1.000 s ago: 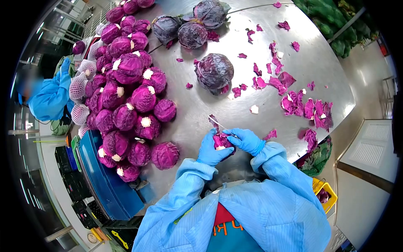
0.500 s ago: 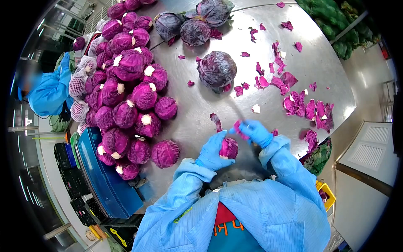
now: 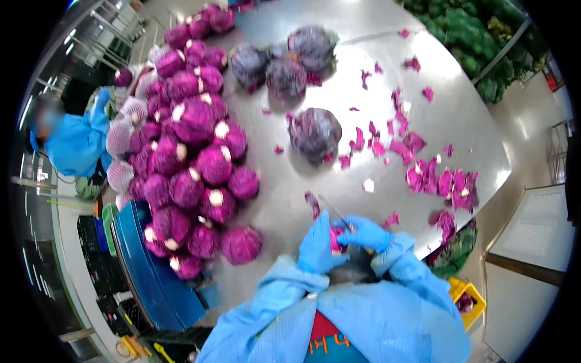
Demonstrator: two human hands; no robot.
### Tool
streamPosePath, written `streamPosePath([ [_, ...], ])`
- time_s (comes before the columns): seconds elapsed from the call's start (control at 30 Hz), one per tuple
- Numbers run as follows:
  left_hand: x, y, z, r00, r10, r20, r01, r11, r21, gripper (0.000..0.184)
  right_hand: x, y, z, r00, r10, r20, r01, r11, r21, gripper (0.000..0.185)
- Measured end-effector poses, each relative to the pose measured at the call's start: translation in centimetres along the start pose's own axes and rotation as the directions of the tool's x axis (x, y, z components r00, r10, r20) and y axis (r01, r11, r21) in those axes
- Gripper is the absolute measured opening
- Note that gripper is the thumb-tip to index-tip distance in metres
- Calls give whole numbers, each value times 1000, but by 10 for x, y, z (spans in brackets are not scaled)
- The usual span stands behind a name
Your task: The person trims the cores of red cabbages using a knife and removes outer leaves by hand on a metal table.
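My left hand [image 3: 319, 245], in a blue glove, is wrapped round a small purple cabbage [image 3: 338, 239] near the table's front edge. My right hand [image 3: 365, 234], also gloved, is closed on a thin knife [image 3: 333, 209], whose blade points up and left beside the cabbage. A dark strip of leaf [image 3: 313, 205] lies just beyond my left hand. Farther up the table sits a dark unpeeled cabbage [image 3: 315, 135]. Left of my hands is a large pile of purple cabbages [image 3: 196, 121] with pale cut stems.
Several dark cabbages [image 3: 286, 78] stand at the far side. Leaf scraps [image 3: 445, 181] are scattered on the metal table [image 3: 375, 78]. A blue bin [image 3: 151, 272] is at lower left, a yellow crate [image 3: 475, 308] at lower right. A co-worker [image 3: 72, 142] stands at far left.
The view has tilted, so the table's contents appear lower. My right hand, which held a leaf piece away from the cabbage, has come back beside it, and that piece no longer shows there.
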State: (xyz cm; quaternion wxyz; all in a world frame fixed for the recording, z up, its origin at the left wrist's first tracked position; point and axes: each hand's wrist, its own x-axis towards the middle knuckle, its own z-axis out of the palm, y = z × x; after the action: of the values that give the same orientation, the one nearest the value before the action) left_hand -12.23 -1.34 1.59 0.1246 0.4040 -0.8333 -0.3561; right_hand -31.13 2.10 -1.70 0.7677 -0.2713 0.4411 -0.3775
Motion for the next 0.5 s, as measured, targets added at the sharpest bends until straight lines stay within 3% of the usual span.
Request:
streamPosePath([
  [0.07,-2,1,5,1000,-13,13,12,1000,27,121,-6,-13,-4,1000,-5,10,6,994,-113,49],
  [0.2,6,11,4,999,-36,23,35,997,68,114,-16,-33,-8,980,162,-116,-194,911,-363,38],
  [0.27,8,8,10,1000,-25,16,24,995,92,108,-14,-39,-9,992,31,-125,-108,734,-670,35],
  [0.37,15,13,7,992,-43,116,28,992,124,101,-13,-34,-7,978,-210,-10,72,378,-923,37],
  [0.4,16,16,5,984,-53,168,30,990,137,100,-11,-29,-8,968,-250,-27,60,332,-941,35],
  [0.47,10,19,14,995,31,100,-47,986,160,100,-1,-22,-10,939,-339,-57,29,242,-970,32],
  [0.5,9,19,16,995,76,66,-86,981,174,100,1,-22,-10,936,-334,-114,8,342,-940,31],
])
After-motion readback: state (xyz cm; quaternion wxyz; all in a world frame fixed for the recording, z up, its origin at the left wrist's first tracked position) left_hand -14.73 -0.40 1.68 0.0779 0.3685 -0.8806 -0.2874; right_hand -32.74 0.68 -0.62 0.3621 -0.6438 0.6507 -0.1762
